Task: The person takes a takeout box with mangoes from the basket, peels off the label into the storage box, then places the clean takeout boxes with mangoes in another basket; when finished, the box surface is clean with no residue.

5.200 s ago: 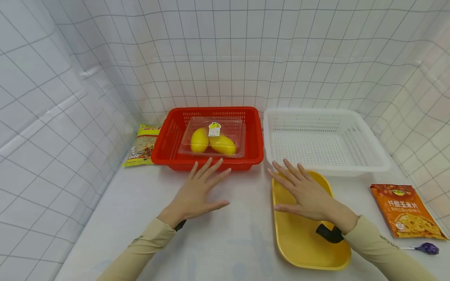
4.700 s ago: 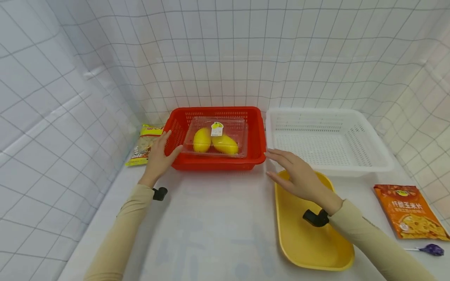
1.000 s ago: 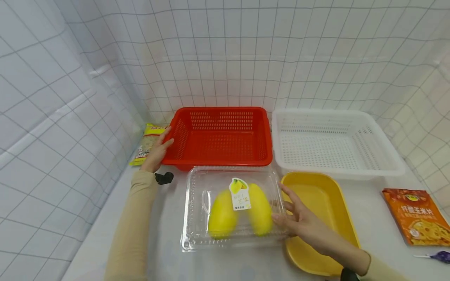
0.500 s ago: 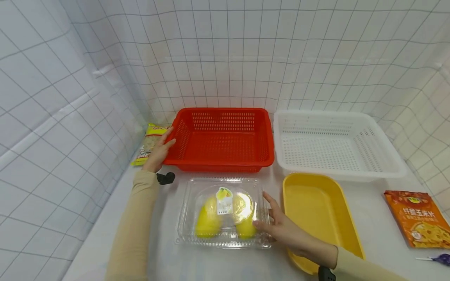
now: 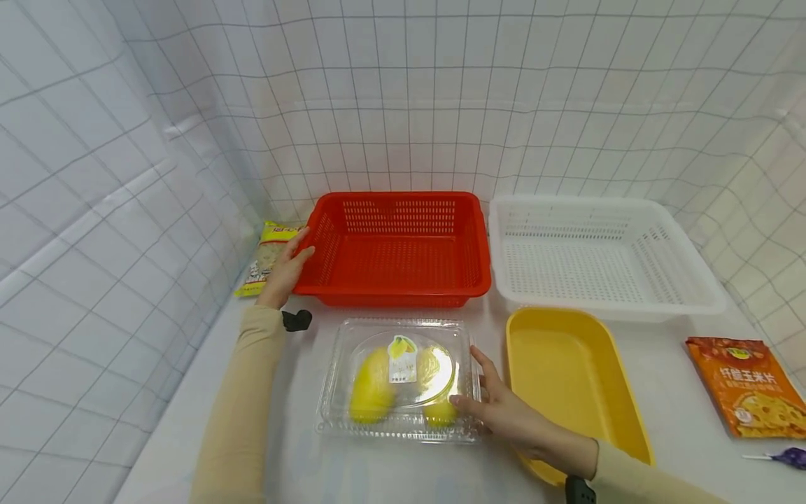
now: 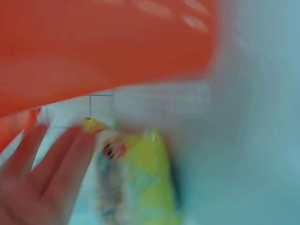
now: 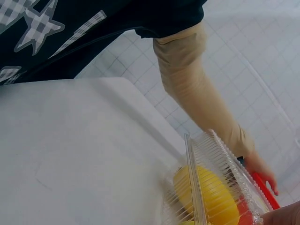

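A clear plastic clamshell box (image 5: 403, 413) with two yellow fruits (image 5: 371, 385) and a picture label (image 5: 403, 371) is level, close over the table in front of the red basket (image 5: 399, 290). My right hand (image 5: 513, 413) holds its right side, thumb at the front corner and fingers along the edge. In the right wrist view the box (image 7: 234, 173) shows its ribbed side, with a yellow fruit inside. My left hand (image 5: 285, 273) grips the left rim of the red basket, thumb over the rim. The left wrist view shows its fingers (image 6: 65, 164) stretched beneath the blurred red wall.
A yellow snack bag (image 5: 261, 262) lies left of the red basket. A white basket (image 5: 595, 308) stands to its right. In front of that is a yellow tray (image 5: 573, 371), partly beneath my right arm. An orange chip bag (image 5: 743, 385) and a purple lollipop (image 5: 793, 458) lie far right.
The box, earlier inside the red basket, has come out toward me in my right hand and levelled leftward, lower. My left hand has moved to the basket's left rim and stays there.
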A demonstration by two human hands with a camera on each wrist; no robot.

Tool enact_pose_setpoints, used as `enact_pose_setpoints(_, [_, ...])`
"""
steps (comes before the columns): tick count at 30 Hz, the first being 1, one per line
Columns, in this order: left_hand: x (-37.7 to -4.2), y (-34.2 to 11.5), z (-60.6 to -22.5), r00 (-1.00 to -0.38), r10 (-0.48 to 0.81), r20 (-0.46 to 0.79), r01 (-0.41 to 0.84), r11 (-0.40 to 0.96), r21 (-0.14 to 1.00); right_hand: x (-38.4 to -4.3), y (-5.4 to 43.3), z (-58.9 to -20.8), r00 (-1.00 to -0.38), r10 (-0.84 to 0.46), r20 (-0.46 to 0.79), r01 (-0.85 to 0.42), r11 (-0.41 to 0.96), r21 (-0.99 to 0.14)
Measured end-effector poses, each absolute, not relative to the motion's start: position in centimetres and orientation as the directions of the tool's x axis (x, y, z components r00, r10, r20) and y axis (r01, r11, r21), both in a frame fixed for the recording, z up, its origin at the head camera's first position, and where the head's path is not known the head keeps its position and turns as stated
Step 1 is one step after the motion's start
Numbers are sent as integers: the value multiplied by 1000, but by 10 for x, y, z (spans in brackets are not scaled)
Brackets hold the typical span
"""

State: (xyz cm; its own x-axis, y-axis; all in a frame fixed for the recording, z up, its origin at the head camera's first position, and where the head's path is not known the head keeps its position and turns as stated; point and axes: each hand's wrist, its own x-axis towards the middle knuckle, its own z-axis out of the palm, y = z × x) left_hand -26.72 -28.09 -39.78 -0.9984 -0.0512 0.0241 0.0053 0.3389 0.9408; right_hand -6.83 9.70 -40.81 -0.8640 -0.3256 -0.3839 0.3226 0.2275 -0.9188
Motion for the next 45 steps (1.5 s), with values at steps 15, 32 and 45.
enact_pose_setpoints(15, [-118,-221,-356,-874,437,215,460,598,656,-68,97,-410,-855,-330,-401,345,216,-914])
enact_pose_setpoints(32, [-95,-208,-401,-849,522,82,496,733,465,-75,98,-401,-893,-320,-317,244,249,-937])
enact_pose_setpoints(45, [-96,-209,-412,-862,492,120,477,710,518,-129,77,-364,-725,-587,359,-677,515,-525])
